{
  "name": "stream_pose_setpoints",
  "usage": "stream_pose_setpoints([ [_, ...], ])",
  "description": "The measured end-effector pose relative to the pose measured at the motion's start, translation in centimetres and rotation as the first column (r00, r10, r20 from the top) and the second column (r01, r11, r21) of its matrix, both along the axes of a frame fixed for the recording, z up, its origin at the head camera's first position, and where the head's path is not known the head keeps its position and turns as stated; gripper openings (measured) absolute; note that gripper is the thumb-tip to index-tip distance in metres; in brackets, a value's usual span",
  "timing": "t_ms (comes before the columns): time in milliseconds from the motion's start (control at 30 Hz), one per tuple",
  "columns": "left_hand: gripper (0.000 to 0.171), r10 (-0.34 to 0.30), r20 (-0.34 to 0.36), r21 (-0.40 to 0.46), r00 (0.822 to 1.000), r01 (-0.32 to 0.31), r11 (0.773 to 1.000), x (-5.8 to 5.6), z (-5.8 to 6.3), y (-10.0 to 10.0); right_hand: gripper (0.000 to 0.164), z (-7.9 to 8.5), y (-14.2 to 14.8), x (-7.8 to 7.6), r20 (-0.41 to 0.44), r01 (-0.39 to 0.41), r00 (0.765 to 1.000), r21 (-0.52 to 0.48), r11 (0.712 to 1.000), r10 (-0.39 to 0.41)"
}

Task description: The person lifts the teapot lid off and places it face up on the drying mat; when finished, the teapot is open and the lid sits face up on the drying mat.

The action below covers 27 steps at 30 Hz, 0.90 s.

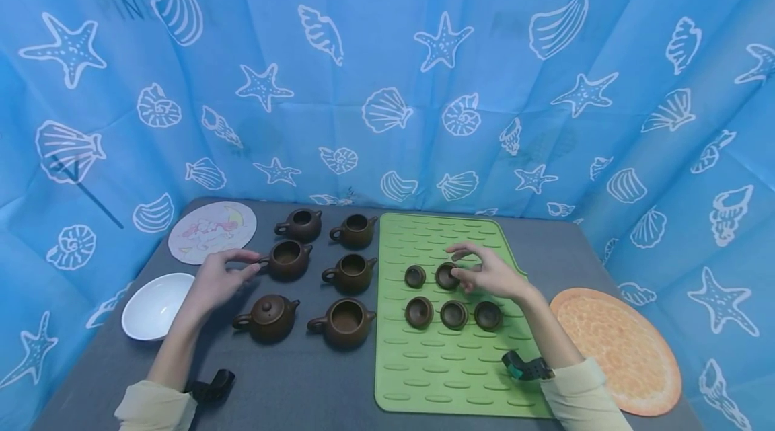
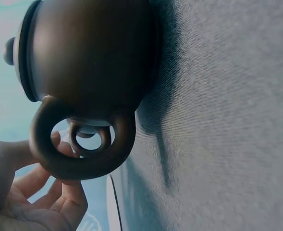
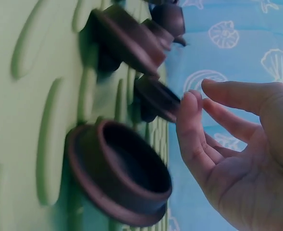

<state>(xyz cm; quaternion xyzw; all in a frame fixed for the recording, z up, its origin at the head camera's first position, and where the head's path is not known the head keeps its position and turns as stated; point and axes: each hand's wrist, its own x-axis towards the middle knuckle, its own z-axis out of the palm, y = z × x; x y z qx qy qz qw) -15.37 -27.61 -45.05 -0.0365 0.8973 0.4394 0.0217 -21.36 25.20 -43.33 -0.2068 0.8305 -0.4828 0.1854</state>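
My left hand [image 1: 220,280] pinches the handle of a brown lidless teapot [image 1: 288,260] between thumb and fingertips. The left wrist view shows those fingers partly behind the handle of a nearer teapot [image 2: 93,57], whose lid is on. Over the green mat, my right hand [image 1: 487,273] hovers with its thumb right at the edge of an upturned brown teapot lid [image 1: 446,276]. Its fingers [image 3: 191,125] are loosely bent with nothing between them in the right wrist view. Several more upturned lids lie around it, among them a large one close to the camera [image 3: 127,168].
Several other lidless teapots [image 1: 352,273] stand in two columns left of the green mat [image 1: 438,401]. A white bowl [image 1: 154,306] and a round pink-printed mat [image 1: 212,230] lie at the left. A pizza-patterned round mat [image 1: 617,350] lies at the right. A blue curtain hangs behind.
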Motion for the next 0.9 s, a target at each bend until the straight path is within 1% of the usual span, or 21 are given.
stream_pose_setpoints([
  [100,0.038,0.004,0.008,0.002,1.000,-0.004,1.000,0.8,0.2,0.0,0.051,0.6,-0.6,0.3,-0.006,0.014,1.000,-0.011,1.000,-0.014],
  [200,0.036,-0.006,-0.015,-0.002,1.000,0.006,1.000,1.7,0.2,0.1,0.049,1.2,-1.4,0.6,-0.027,0.013,1.000,-0.025,1.000,-0.014],
  [300,0.035,-0.009,-0.016,-0.004,1.000,0.009,1.000,2.6,0.4,0.3,0.047,1.8,-2.6,1.1,-0.034,0.010,0.999,-0.058,0.998,-0.012],
  [433,0.037,0.001,0.015,-0.007,1.000,-0.001,1.000,3.8,0.6,0.6,0.041,2.3,-4.7,2.0,-0.025,-0.019,1.000,-0.117,0.993,0.016],
  [667,0.038,0.029,0.066,0.015,0.997,-0.030,0.999,6.0,0.7,0.8,0.032,2.5,-9.8,3.5,-0.019,-0.068,0.998,-0.191,0.979,0.066],
  [767,0.039,0.048,0.092,0.022,0.995,-0.050,0.998,6.8,0.4,0.9,0.032,2.2,-12.3,4.0,-0.012,-0.111,0.994,-0.234,0.966,0.111],
  [900,0.040,0.067,0.124,0.022,0.990,-0.070,0.997,7.5,0.1,0.9,0.031,1.8,-15.6,4.6,-0.020,-0.173,0.984,-0.281,0.944,0.175],
])
